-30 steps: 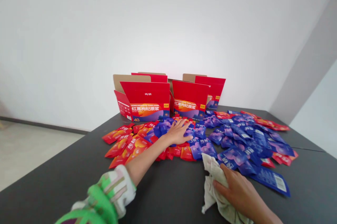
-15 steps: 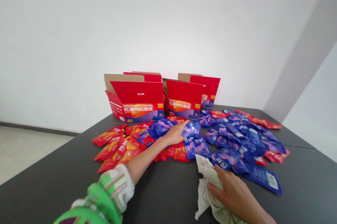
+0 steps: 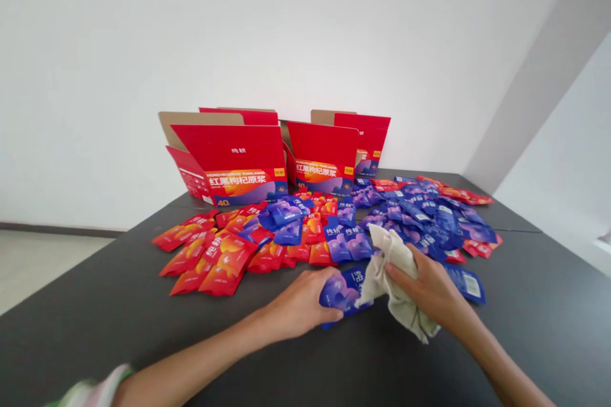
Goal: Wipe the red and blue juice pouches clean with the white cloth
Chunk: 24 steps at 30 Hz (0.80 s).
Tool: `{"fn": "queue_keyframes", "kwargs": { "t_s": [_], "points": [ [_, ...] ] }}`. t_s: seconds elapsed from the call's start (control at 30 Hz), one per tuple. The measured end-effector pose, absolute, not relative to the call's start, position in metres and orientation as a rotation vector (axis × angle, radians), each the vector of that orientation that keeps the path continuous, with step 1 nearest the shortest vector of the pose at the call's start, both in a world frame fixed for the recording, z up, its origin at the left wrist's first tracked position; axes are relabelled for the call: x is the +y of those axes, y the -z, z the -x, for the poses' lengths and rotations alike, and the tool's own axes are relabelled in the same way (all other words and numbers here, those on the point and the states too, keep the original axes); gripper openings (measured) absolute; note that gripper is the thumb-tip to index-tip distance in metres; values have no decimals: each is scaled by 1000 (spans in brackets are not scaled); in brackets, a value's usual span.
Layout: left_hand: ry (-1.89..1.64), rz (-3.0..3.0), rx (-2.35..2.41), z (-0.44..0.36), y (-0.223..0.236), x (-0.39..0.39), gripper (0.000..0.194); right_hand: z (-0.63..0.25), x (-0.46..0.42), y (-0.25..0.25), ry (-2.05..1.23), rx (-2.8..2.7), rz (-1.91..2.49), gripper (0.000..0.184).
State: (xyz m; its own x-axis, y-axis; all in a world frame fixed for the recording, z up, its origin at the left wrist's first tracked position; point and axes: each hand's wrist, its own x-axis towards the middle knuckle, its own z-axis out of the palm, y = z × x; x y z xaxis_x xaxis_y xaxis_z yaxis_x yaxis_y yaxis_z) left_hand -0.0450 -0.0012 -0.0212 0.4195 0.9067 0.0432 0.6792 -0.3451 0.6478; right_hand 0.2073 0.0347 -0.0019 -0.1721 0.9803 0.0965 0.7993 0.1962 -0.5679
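Blue flat pouch (image 3: 340,295) pinched in the left hand (image 3: 305,302), crumpled off-white cloth (image 3: 394,253) bunched in the right hand (image 3: 427,286).
From afar I see the pouch over the black table (image 3: 334,369); loose red pouches (image 3: 229,257) and blue pouches (image 3: 417,216) lie between it and open red cardboard boxes (image 3: 233,184).

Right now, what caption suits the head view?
Left hand holding a blue pouch, right hand a pale cloth, with scattered pouches and open red boxes beyond.
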Motion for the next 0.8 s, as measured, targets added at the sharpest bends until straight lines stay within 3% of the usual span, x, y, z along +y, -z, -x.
{"fn": "queue_keyframes", "kwargs": {
  "t_s": [0.13,0.27,0.4,0.6,0.8],
  "points": [
    [-617,-2130,1297,30,33,-10,43,-173,12,17,-587,-2148,1559,28],
    [-674,-2184,1200,26,36,-11,49,-152,-3,30,-427,-2297,1548,20],
    [-584,-2179,1353,26,38,-9,46,-153,-1,28,-254,-2305,1755,26],
    [-619,-2228,1232,24,41,-7,40,-143,-3,24,-315,-2383,1636,27],
    [-575,-2213,1321,25,40,-8,47,-144,-1,23,-212,-2324,1729,25]
  ]
}}
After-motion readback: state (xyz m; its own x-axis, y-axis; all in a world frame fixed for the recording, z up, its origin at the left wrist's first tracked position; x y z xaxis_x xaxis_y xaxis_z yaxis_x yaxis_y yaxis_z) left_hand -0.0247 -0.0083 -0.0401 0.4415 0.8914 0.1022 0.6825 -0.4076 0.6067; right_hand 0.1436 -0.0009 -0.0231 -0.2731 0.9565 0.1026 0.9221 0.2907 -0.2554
